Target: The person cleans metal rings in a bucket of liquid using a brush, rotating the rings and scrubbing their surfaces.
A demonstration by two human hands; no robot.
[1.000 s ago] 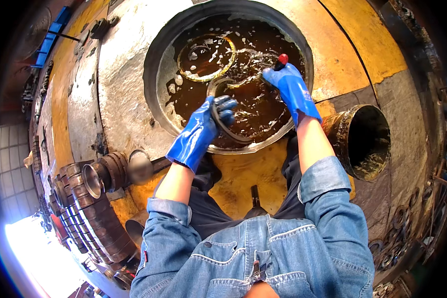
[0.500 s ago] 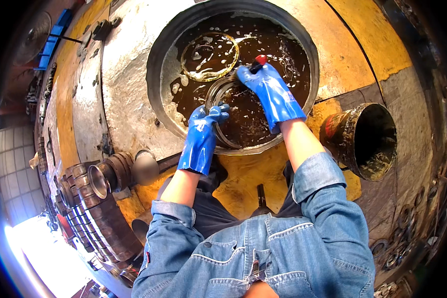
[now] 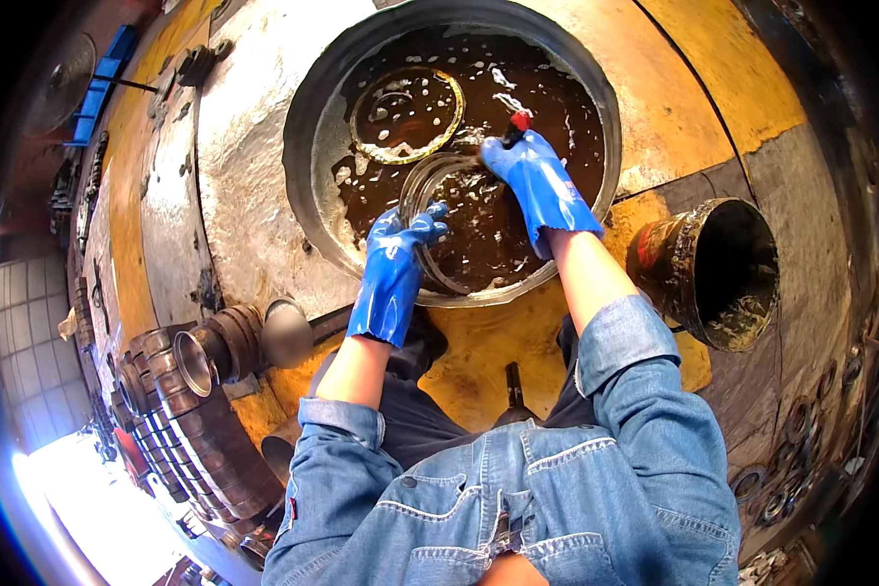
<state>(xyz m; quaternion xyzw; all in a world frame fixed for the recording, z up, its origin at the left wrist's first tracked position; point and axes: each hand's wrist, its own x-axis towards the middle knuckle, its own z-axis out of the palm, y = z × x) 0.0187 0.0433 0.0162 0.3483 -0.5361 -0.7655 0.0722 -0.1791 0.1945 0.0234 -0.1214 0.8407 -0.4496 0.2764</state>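
A wide dark tub (image 3: 304, 161) of brown, foamy liquid stands in front of me. My left hand (image 3: 397, 264), in a blue rubber glove, grips the near left side of a grey metal ring (image 3: 417, 183) that is tilted and partly under the liquid. My right hand (image 3: 542, 184), gloved the same way, is closed around a brush (image 3: 519, 123) with a dark, red-ended handle. The brush head is blurred and mostly hidden by the glove, near the ring's far edge. Beyond the ring lies a thinner, yellowish ring (image 3: 456, 110) in the foam.
A grimy, open-mouthed bucket (image 3: 656, 256) lies tipped on the right. Stacked metal rings (image 3: 234, 337) and a blurred round part (image 3: 287, 332) stand at the left. More rings (image 3: 799, 420) are heaped at the far right. Worn metal plates (image 3: 249, 186) cover the floor around the tub.
My right hand has shifted slightly to the right and nearer, with the brush. My left hand keeps its hold on the ring, almost unmoved. The foam patches have drifted.
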